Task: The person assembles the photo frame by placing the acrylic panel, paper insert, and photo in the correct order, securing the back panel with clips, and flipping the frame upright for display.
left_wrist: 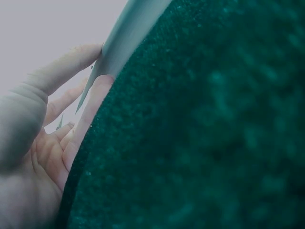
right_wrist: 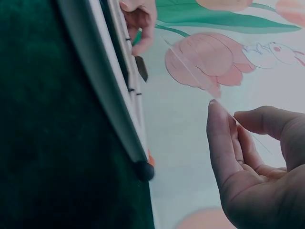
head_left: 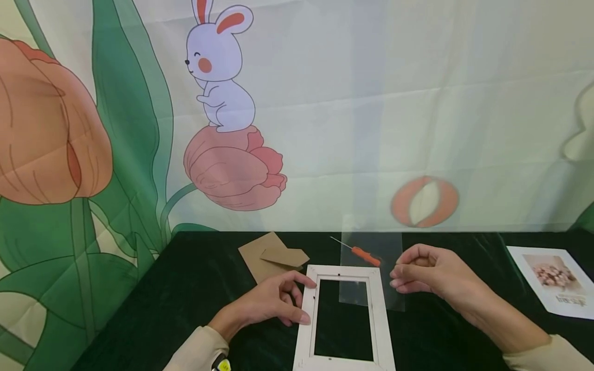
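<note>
Two at once: likely steadying frame (head_left: 379, 315) under spread left fingers (head_left: 298, 278), pinching clear sheet (head_left: 391, 250) by edge in right fingers (head_left: 413, 272), presumably avoiding smudges.

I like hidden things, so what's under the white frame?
Dark green cloth shows through the white frame. The clear sheet shows its corner there too, but over or under, I can't tell. Whatever the frame's border covers is hidden.

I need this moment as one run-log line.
left hand: holds white frame | right hand: pinches clear sheet | printed card: lies far right
</note>
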The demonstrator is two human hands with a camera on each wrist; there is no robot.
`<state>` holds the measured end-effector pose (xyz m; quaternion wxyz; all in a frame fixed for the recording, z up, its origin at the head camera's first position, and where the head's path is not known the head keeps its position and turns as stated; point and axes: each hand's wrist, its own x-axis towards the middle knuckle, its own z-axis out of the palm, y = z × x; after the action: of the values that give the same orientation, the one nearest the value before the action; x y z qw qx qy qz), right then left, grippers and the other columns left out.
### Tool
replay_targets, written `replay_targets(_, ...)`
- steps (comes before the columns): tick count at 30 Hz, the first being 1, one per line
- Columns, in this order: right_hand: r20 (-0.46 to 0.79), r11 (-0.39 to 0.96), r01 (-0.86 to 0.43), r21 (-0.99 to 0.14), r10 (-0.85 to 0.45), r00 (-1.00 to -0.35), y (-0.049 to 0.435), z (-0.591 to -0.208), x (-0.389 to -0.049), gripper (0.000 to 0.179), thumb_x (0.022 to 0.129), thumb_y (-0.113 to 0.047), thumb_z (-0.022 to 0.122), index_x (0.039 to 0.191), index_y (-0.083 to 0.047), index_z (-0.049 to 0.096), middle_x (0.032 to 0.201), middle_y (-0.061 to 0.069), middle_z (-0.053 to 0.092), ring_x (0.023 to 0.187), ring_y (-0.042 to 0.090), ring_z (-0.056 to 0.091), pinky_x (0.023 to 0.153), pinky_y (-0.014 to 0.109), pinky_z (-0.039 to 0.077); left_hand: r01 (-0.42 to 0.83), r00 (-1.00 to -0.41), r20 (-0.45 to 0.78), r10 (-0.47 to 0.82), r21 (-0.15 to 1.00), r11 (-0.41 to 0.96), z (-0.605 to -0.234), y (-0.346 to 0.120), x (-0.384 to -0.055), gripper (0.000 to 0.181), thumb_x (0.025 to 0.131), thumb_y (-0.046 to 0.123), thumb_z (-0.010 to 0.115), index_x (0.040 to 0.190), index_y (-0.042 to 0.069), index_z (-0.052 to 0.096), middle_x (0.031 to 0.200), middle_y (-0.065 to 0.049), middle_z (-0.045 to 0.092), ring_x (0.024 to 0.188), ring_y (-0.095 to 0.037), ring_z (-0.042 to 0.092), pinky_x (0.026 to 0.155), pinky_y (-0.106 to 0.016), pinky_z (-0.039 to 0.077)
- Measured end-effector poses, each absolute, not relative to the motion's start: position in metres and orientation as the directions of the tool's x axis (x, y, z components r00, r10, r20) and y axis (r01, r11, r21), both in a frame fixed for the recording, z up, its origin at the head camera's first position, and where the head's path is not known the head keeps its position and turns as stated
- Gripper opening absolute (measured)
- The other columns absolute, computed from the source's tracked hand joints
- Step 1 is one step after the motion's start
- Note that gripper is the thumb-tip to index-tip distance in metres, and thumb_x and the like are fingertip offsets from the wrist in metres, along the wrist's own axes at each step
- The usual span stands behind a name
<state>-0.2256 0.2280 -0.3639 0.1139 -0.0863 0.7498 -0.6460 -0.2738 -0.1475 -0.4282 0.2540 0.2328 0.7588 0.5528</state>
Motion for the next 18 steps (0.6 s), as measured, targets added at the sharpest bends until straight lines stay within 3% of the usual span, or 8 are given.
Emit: replay_targets(18, -0.101, 0.095, 0.073, -0.993, -0.329, -0.939, 0.203, -0.383, -0.220, 0.033, 0.102, -0.016, 0.073, 0.120, 0.008, 0.059, 0.111, 0.021, 0.075, 0.097, 0.030, 0.076, 0.087, 0.039, 0.062, 0.082, -0.759, -0.115, 0.640, 0.959, 0.270, -0.429, -0.147, -0.275, 0.055, 0.092, 0.008, 0.085, 0.141, 0.007, 0.060, 0.102, -0.013, 0.068, 0.070, -0.020, 0.067, 0.072, -0.036, 0.063)
